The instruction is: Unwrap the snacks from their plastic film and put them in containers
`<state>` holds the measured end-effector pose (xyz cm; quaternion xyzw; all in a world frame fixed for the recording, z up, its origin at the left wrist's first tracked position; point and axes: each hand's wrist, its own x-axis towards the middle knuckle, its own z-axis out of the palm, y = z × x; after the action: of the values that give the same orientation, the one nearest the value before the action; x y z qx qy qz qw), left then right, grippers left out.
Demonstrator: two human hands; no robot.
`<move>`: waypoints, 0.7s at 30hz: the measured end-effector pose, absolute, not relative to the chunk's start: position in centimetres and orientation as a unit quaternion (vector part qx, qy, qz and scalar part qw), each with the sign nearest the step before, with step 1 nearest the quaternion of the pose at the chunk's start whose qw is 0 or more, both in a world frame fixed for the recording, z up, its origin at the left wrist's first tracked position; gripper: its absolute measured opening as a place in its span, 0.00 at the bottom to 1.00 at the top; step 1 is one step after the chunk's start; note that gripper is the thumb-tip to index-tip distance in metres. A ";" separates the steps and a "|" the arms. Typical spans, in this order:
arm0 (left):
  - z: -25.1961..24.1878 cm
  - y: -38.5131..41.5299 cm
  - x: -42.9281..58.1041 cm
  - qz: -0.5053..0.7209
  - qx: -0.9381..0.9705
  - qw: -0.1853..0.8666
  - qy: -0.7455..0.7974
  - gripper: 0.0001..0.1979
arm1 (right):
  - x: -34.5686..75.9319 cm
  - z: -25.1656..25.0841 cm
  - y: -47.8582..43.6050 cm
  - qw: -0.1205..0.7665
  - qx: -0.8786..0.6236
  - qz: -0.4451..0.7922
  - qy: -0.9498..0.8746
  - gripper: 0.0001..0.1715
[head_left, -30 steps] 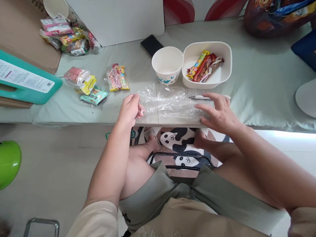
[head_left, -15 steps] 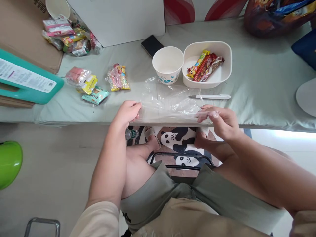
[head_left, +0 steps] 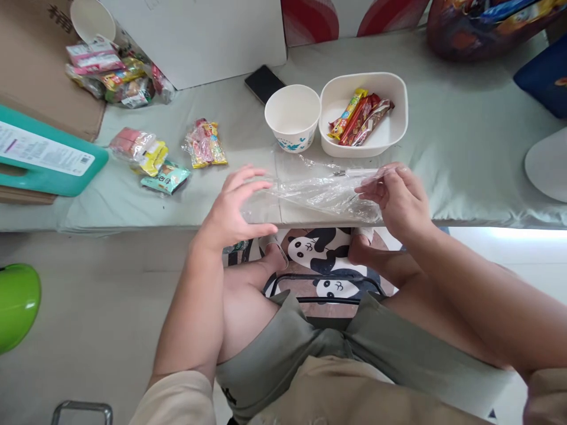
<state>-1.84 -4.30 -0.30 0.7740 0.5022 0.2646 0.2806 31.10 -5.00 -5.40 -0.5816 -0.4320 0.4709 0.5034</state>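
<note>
Clear bag (head_left: 316, 192): lies crumpled along the front of the cloth-covered table (head_left: 460, 147), before a paper cup (head_left: 290, 133) and a white tub (head_left: 367, 151).
Right hand (head_left: 403, 198): fingertips pinch the bag's right end.
Left hand (head_left: 230, 206): thumb and fingers spread wide, gripping nothing, near the opposite end.
Pen (head_left: 349, 172): beside the pinched plastic; a sideways pull could drag it along.
Loose end: unheld, could slide over the edge.

Clear plastic film (head_left: 316, 192): thin, shiny, crumpled, see-through. One end pinched in right hand (head_left: 403, 198); rest trails sideways toward left hand (head_left: 230, 206), loose end near its spread fingers, contact unclear.
</note>
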 end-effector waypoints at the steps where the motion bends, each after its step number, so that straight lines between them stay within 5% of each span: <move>1: -0.2 -4.5 -1.4 0.234 0.777 0.269 0.519 0.26 | 31.0 -5.3 -5.0 0.502 -0.585 0.471 -0.429 0.18; 5: -0.5 -4.6 -0.6 0.226 0.716 0.303 0.587 0.09 | 30.7 -4.8 -5.1 0.465 -0.629 0.446 -0.435 0.21; 11: -0.7 -3.5 -0.5 0.348 0.526 0.439 0.639 0.06 | 31.0 -4.6 -4.7 0.347 -0.683 0.335 -0.549 0.16; 21: -1.4 -2.4 -0.8 0.233 0.513 0.404 0.721 0.14 | 31.9 -4.0 -4.6 0.241 -0.707 0.253 -0.615 0.11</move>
<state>-0.85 -2.41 -1.41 0.5131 0.7209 0.2325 0.4037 31.87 -4.60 -4.04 -0.7074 -0.6145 0.2530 0.2409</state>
